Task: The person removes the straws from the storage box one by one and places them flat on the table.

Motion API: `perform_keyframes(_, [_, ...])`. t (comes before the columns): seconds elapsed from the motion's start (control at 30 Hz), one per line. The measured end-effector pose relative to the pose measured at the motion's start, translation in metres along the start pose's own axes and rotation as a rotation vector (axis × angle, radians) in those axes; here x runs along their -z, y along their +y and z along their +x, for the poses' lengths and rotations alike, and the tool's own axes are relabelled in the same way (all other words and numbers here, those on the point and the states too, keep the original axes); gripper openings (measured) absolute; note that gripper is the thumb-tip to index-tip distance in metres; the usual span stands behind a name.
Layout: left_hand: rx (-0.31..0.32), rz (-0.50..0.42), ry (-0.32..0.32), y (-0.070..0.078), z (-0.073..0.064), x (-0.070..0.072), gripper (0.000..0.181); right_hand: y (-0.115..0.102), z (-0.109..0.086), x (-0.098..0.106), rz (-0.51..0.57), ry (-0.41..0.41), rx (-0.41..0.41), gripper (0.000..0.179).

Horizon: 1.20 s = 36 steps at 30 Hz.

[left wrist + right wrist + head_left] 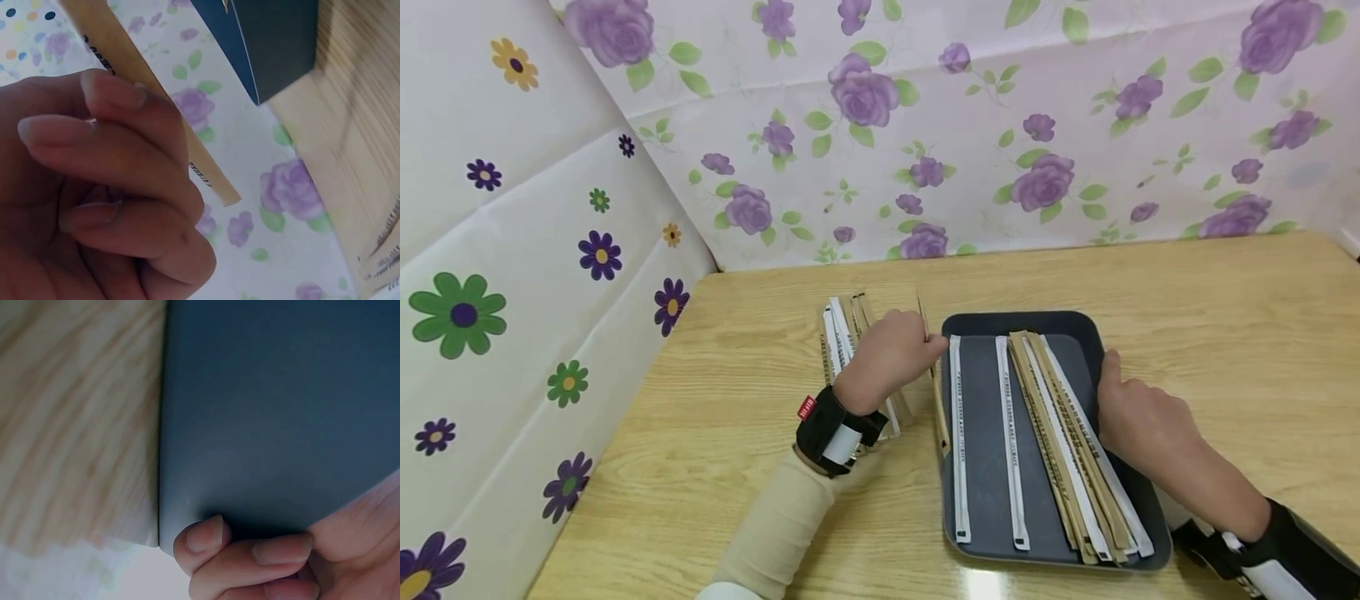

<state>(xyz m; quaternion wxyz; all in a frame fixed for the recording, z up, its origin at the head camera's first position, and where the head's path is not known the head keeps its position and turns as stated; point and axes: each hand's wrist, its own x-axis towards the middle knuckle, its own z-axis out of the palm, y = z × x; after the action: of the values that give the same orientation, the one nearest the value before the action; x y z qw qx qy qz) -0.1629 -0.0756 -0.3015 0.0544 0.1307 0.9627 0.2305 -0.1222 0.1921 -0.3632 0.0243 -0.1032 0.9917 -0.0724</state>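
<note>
Well, with the right hand (1146, 417) gripping the dark grey rectangular tray (1022, 322), the left hand (891, 346), pinching a slim brown printed paper strip (122, 50) just beside the tray's left rim, should probably lift it clear, unbent.

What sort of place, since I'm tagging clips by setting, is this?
Probably an indoor tabletop workspace: a wood-grain table, a flower-patterned covering behind it, and a dark tray holding slim packets.
</note>
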Motion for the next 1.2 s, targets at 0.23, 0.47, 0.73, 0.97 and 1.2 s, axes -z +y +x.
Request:
perform_keyframes(0.23, [0.037, -0.024, -0.007, -0.015, 0.006, 0.004, 0.045, 0.0, -0.001, -0.001, -0.003, 0.012, 0.002, 0.065])
perform_keyframes(0.47, [0.124, 0.039, -0.021, -0.029, 0.008, 0.007, 0.045, 0.001, -0.001, -0.002, 0.0, 0.018, 0.004, 0.065])
perform_keyframes(0.73, [0.201, 0.102, 0.001, -0.052, 0.014, 0.006, 0.043, 0.0, -0.001, -0.001, 0.001, 0.008, -0.002, 0.066])
perform_keyframes(0.97, [0.307, 0.13, -0.003, -0.067, 0.017, 0.01, 0.04, 0.0, -0.001, -0.001, 0.004, 0.016, 0.001, 0.066])
perform_keyframes(1.2, [0.311, 0.218, -0.023, -0.07, 0.017, 0.007, 0.035, 0.0, -0.001, -0.001, 0.005, 0.018, 0.001, 0.065])
